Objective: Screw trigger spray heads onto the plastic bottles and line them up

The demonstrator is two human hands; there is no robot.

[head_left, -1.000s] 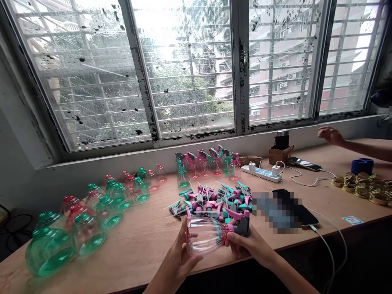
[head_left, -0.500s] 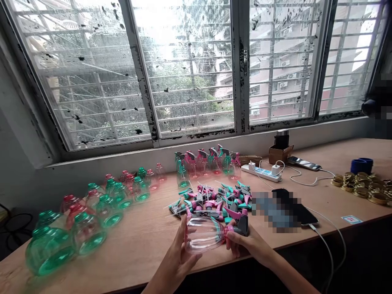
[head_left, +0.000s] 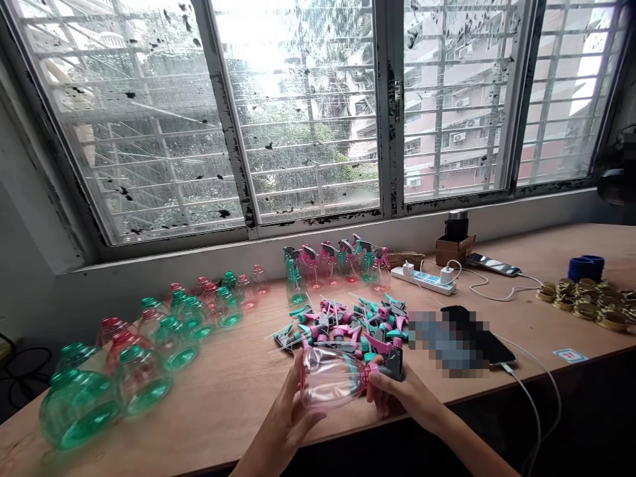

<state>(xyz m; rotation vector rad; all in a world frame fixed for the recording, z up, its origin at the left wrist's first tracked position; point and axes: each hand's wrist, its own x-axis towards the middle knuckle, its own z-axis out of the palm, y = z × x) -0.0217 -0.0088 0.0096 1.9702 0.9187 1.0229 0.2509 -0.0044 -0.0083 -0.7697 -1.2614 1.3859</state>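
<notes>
A clear pink spray bottle (head_left: pixel 330 377) lies sideways between both my hands, just above the wooden table's front edge (head_left: pixel 223 424). My left hand (head_left: pixel 291 414) cups the bottle's base and body with fingers wrapped round it. My right hand (head_left: pixel 397 394) grips the neck, where a pink and grey trigger sprayer head (head_left: pixel 390 363) sits on the bottle. Right behind the bottle lies a pile of loose pink and teal trigger heads (head_left: pixel 348 324) with thin dip tubes.
Empty green and pink bottles (head_left: pixel 144 351) cover the left of the table. Assembled spray bottles (head_left: pixel 338 262) stand by the window ledge. A power strip (head_left: pixel 422 279), phones with cables (head_left: pixel 484 344), a small box (head_left: pixel 454 248), gold lids (head_left: pixel 589 301) and blue caps (head_left: pixel 586 267) lie to the right.
The other person's arm seen at the far right a second ago has left the view. The bottle has turned slightly in my hands, staying in the same place.
</notes>
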